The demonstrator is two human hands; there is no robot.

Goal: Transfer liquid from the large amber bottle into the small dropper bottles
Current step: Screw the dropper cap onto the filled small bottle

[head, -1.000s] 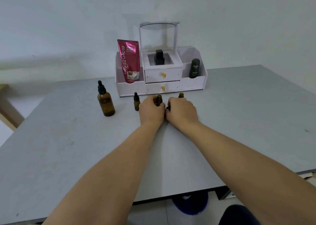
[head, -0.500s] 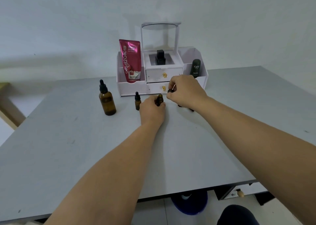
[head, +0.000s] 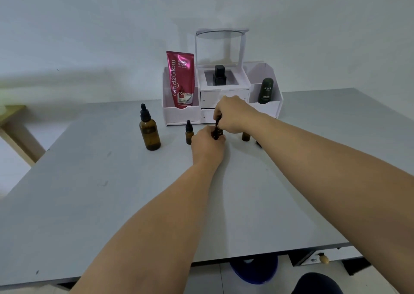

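Fingers [head: 219,113] L+R round small dropper btl [head: 216,134]

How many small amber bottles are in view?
3: middle bottle held by left hand, right hand at its cap; capped bottle to their left; uncapped bottle to their right. The arm may hide others.

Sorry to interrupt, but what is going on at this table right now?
A person's left hand holds a small dropper bottle on the table while the right hand pinches its cap. The large amber bottle stands capped and untouched at left. Another small bottle beside it is capped; a third, at right, stands uncapped.
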